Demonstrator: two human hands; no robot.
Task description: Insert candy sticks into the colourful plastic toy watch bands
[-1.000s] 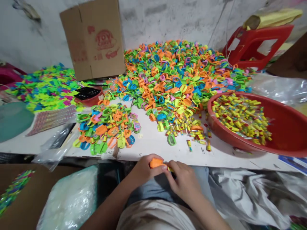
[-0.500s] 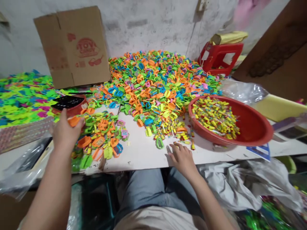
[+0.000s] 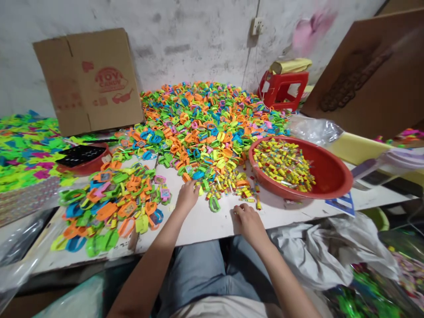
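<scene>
My left hand (image 3: pixel 188 195) is at the near edge of the large heap of plastic toy watches (image 3: pixel 202 119). Its fingers are closed round a small yellow toy watch (image 3: pixel 200 190), which they partly cover. Low over the bare white tabletop (image 3: pixel 195 223), my right hand (image 3: pixel 249 217) has loosely bent fingers, slightly apart, and nothing shows in them. Just beyond it lie small yellow-and-red wrapped candies (image 3: pixel 245 192). A green toy watch (image 3: pixel 214 204) lies between the two hands.
A red basin (image 3: pixel 334 176) with many wrapped candies stands at right. A smaller pile of toy watches (image 3: pixel 126 198) spreads at left, near a red bowl (image 3: pixel 88 166) with black pieces on top. A cardboard box (image 3: pixel 96 84) and a red stool (image 3: pixel 286 90) stand behind.
My left hand has moved right from the left pile, where it had an orange watch, to the main heap's front edge. The right hand has barely moved. The view has shifted slightly.
</scene>
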